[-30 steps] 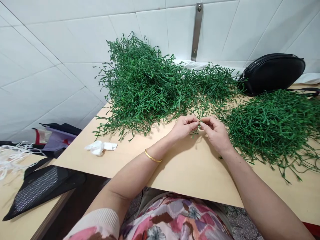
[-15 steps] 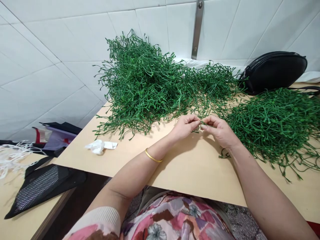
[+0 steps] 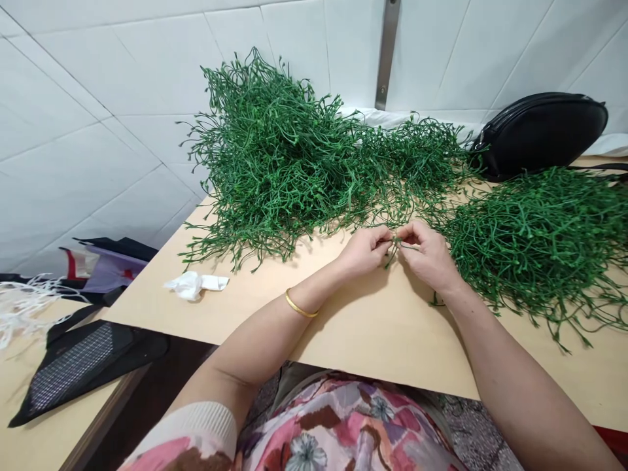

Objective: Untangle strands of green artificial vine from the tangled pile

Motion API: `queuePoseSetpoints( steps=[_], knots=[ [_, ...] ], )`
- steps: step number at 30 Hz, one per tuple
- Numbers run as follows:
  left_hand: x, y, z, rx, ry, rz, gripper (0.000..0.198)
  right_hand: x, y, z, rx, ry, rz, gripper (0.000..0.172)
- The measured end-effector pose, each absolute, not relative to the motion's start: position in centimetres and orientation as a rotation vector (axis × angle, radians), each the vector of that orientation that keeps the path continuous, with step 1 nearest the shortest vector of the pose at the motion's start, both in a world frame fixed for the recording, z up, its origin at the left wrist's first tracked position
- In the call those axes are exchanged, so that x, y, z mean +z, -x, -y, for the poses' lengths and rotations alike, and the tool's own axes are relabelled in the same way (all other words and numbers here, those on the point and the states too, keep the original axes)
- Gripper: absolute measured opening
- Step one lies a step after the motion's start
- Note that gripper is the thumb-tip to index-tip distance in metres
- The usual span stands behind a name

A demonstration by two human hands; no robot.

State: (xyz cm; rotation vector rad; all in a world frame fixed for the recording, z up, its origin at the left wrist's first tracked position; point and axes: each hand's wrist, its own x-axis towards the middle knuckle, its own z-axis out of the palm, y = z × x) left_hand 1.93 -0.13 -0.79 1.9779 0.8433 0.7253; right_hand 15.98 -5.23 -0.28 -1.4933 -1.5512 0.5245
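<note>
My left hand [image 3: 366,250] and my right hand [image 3: 426,254] meet over the light wooden table [image 3: 343,327]. Both are closed, pinching a thin green stem [image 3: 395,243] between the fingertips. It looks like plastic, with short branching ends; its far parts are partly covered by my fingers. Behind my hands rises a large tangled pile of the same green stems [image 3: 279,157]. A second pile of green stems [image 3: 544,242] lies beside my right forearm. One short loose green piece [image 3: 434,299] rests on the table just below my right hand.
At the back right stands a black bag [image 3: 544,134] against the tiled wall. A crumpled white tissue [image 3: 193,285] lies at the table's left. A lower surface on the left holds white strands [image 3: 29,304] and a black mesh item [image 3: 78,366].
My fingers have shifted slightly on the green stem, and its branching end now shows between my fingertips. The whole view has moved a little; the piles look the same.
</note>
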Motion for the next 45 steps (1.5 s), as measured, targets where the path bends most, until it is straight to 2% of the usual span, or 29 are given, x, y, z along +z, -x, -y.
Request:
queuePoseSetpoints(
  steps=[9,13,22,27,30,32,38,41,45],
  knots=[
    [0.0,-2.3,0.8,0.702,-1.593,-0.75,0.007,-0.7,-15.9,5.3,0.378,1.516,1.639,0.014],
    [-0.1,-2.4,0.8,0.701,-1.499,-0.783,0.014,-0.6,-15.8,5.4,0.288,1.525,1.799,0.016],
    [0.7,-2.0,0.9,0.586,-1.602,-0.823,0.008,-0.3,-15.6,5.6,0.525,1.483,1.576,0.01],
    [0.8,-2.2,1.1,0.568,-1.365,-0.78,0.015,-0.3,-15.4,5.6,0.255,1.549,1.725,0.012],
    [0.7,-2.3,1.1,0.57,-1.289,-0.785,0.019,-0.3,-15.2,5.7,0.228,1.556,1.771,0.014],
    [0.7,-2.4,1.1,0.566,-1.267,-0.823,0.02,-0.3,-15.2,5.8,0.313,1.551,1.712,0.013],
    [1.5,-2.3,1.0,0.535,-1.205,-0.882,0.016,-0.4,-15.7,5.5,0.891,1.439,1.396,0.013],
    [1.9,-2.1,0.9,0.549,-1.201,-0.861,0.012,0.0,-16.0,5.4,0.994,1.364,1.324,0.013],
    [1.9,-1.6,0.5,0.538,-1.15,-0.74,0.02,0.5,-16.4,5.5,1.094,1.264,1.323,0.019]
  ],
)
